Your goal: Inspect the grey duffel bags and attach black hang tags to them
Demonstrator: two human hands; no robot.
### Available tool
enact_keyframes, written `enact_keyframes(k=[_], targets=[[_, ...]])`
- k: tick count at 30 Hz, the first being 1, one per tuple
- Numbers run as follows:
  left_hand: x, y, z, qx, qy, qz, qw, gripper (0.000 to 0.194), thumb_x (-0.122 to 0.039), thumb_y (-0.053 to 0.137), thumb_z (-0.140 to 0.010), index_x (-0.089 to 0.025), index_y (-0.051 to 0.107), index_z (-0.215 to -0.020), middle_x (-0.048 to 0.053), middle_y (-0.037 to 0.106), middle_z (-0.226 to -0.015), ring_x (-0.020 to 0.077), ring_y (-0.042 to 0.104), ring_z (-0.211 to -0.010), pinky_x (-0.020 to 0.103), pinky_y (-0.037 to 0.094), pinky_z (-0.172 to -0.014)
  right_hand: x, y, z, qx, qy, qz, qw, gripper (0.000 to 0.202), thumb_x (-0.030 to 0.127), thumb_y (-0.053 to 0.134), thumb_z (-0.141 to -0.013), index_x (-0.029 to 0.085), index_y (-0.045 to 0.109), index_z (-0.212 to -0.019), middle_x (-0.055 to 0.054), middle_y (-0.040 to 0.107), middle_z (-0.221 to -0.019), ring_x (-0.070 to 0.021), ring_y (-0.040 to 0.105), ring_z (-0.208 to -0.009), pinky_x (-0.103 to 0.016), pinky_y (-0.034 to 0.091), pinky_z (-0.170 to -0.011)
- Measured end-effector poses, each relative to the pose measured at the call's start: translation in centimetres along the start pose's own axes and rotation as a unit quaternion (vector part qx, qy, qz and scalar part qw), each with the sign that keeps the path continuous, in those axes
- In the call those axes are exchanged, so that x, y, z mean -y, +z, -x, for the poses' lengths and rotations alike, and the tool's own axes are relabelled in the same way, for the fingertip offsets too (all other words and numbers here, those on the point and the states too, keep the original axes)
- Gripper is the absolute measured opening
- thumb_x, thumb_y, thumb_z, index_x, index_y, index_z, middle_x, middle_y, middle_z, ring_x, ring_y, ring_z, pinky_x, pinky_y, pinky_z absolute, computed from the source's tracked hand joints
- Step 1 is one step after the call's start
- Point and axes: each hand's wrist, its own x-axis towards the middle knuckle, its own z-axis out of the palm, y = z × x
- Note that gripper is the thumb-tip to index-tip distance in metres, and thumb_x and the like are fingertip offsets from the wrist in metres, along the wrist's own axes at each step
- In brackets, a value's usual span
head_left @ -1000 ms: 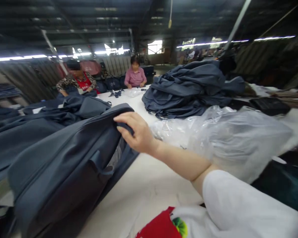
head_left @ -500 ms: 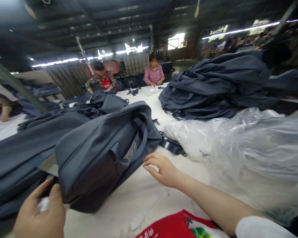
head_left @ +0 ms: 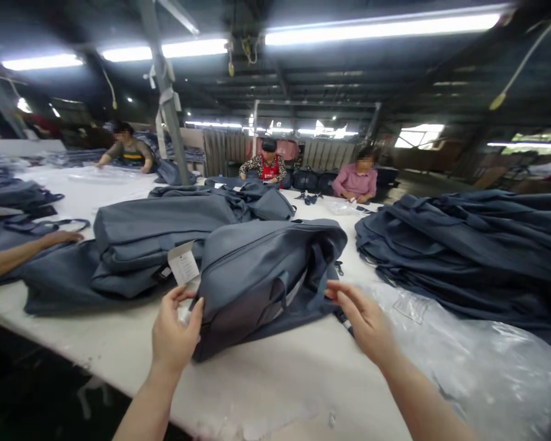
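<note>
A navy travel bag (head_left: 250, 263) lies on its side on the white table, its handles facing me and its opening partly showing. My left hand (head_left: 177, 331) is at the bag's left end, thumb against the fabric and fingers curled round the end. Something small and white shows inside its grip, too hidden to name. Just above it, a pale paper tag (head_left: 183, 264) sticks up. My right hand (head_left: 367, 318) is by the bag's right end, fingers loosely bent and apart, with nothing visible in them. Beside its fingertips, a dark strap (head_left: 344, 320) is partly covered.
More navy bags (head_left: 165, 229) lie behind and left, where a co-worker's hand (head_left: 64, 237) rests on one. To the right are a large pile of navy bags (head_left: 468, 245) and clear plastic bags (head_left: 477, 361). Several people sit across the table (head_left: 257, 392); a post (head_left: 169, 110) rises beyond.
The view has swung left and up, bringing in the co-worker's hand. My right hand is now closer to the bag's right end. My left hand stays at its left end.
</note>
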Motion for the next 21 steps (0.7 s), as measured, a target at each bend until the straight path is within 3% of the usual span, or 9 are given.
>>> enact_keyframes(k=[3, 6, 9, 11, 14, 16, 18, 21], targets=[[-1.1, 0.3, 2.0, 0.009, 0.026, 0.031, 0.999, 0.057, -0.048, 0.064, -0.079, -0.016, 0.046, -0.122, 0.008, 0.065, -0.097, 0.0233, 0.064, -0.091, 0.038, 0.049, -0.088, 1.7, 0.1, -4.7, 0.037, 0.079, -0.108, 0.99, 0.049, 0.058, 0.052, -0.088, 0.022, 0.056, -0.12, -0.011, 0.067, -0.11, -0.0245, 0.065, -0.102, -0.037, 0.056, -0.084], [-2.0, 0.0, 4.5, 0.066, 0.046, 0.056, 0.995, 0.049, -0.04, 0.062, -0.082, -0.017, 0.045, -0.121, 0.003, 0.064, -0.088, 0.0192, 0.064, -0.084, 0.035, 0.05, -0.086, 3.4, 0.5, -9.4, 0.076, 0.222, -0.199, 0.952, 0.05, 0.063, 0.04, -0.091, 0.018, 0.059, -0.1, -0.012, 0.068, -0.096, -0.0209, 0.067, -0.085, -0.031, 0.057, -0.071], [-2.5, 0.2, 6.4, 0.109, 0.063, 0.076, 0.989, 0.034, -0.033, 0.06, -0.084, -0.019, 0.05, -0.114, 0.004, 0.066, -0.092, 0.0179, 0.065, -0.083, 0.033, 0.052, -0.082, 4.4, 1.1, -12.6, 0.075, 0.324, -0.209, 0.92, 0.052, 0.064, 0.036, -0.092, 0.018, 0.057, -0.086, -0.009, 0.066, -0.078, -0.0168, 0.066, -0.069, -0.027, 0.056, -0.061], [-2.5, 0.7, 7.2, 0.129, 0.095, 0.069, 0.985, 0.021, -0.029, 0.057, -0.086, -0.02, 0.056, -0.105, 0.006, 0.067, -0.098, 0.0191, 0.065, -0.09, 0.034, 0.053, -0.084, 4.7, 1.6, -14.0, 0.053, 0.352, -0.183, 0.916, 0.04, 0.053, 0.043, -0.094, 0.018, 0.055, -0.081, -0.006, 0.064, -0.069, -0.0147, 0.064, -0.062, -0.025, 0.055, -0.058], [-2.6, 1.6, 7.9, 0.159, 0.159, 0.066, 0.972, 0.017, -0.022, 0.052, -0.088, -0.02, 0.061, -0.102, 0.008, 0.068, -0.108, 0.021, 0.064, -0.104, 0.036, 0.052, -0.093, 5.4, 2.3, -15.8, 0.028, 0.352, -0.132, 0.926, 0.018, 0.023, 0.053, -0.089, 0.017, 0.05, -0.072, -0.001, 0.058, -0.055, -0.011, 0.058, -0.049, -0.02, 0.051, -0.048], [-3.0, 1.7, 8.4, 0.176, 0.192, 0.069, 0.963, 0.02, -0.019, 0.052, -0.088, -0.021, 0.062, -0.105, 0.009, 0.068, -0.116, 0.0213, 0.064, -0.108, 0.036, 0.053, -0.096, 6.6, 2.2, -17.1, 0.015, 0.326, -0.104, 0.939, 0.018, 0.009, 0.056, -0.081, 0.017, 0.048, -0.067, 0.003, 0.053, -0.049, -0.0083, 0.051, -0.041, -0.017, 0.045, -0.041], [-3.7, 1.1, 9.1, 0.194, 0.226, 0.085, 0.951, 0.022, -0.019, 0.054, -0.087, -0.023, 0.064, -0.106, 0.008, 0.067, -0.12, 0.0209, 0.065, -0.109, 0.034, 0.054, -0.095, 8.7, 1.3, -18.3, 0.013, 0.284, -0.085, 0.955, 0.021, 0.003, 0.059, -0.077, 0.016, 0.048, -0.066, 0.004, 0.053, -0.046, -0.0072, 0.048, -0.037, -0.016, 0.043, -0.038], [-4.8, -0.2, 9.8, 0.242, 0.29, 0.174, 0.909, 0.022, -0.014, 0.055, -0.085, -0.024, 0.064, -0.102, 0.005, 0.072, -0.106, 0.0164, 0.069, -0.096, 0.025, 0.057, -0.085, 13.2, -1.1, -19.4, 0.053, 0.217, -0.068, 0.972, 0.016, -0.001, 0.066, -0.072, 0.013, 0.058, -0.074, -0.002, 0.067, -0.061, -0.0102, 0.061, -0.049, -0.018, 0.051, -0.047]])
